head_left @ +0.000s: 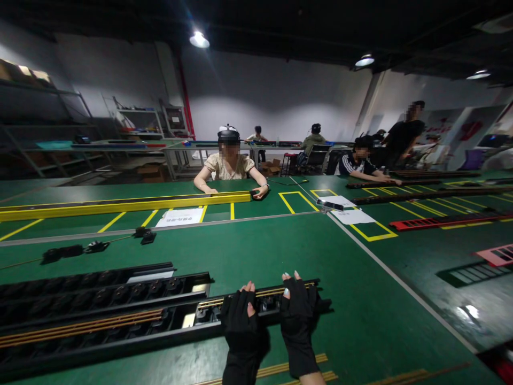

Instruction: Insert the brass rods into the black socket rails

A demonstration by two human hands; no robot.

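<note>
Both my hands wear black fingerless gloves and lie across the right part of a long black rail (268, 320) with small black parts in its channel. My left hand (241, 312) curls over the rail, its fingertips at the far side. My right hand (297, 299) grips it near the right end, fingers over the far edge. Thin brass-coloured rods (269, 291) run along the rail, partly hidden under both hands. To the left, more brass rods (120, 322) lie over a black tray-like rail (132, 343) with rows of round black parts.
Loose brass rods (276, 370) lie by the near edge. Black parts on a thin rod (96, 246) lie at left. Across the table, a person (230, 166) touches a yellow rail (160, 202). Paper sheets (182, 217) and a red rail (436, 222) lie farther off.
</note>
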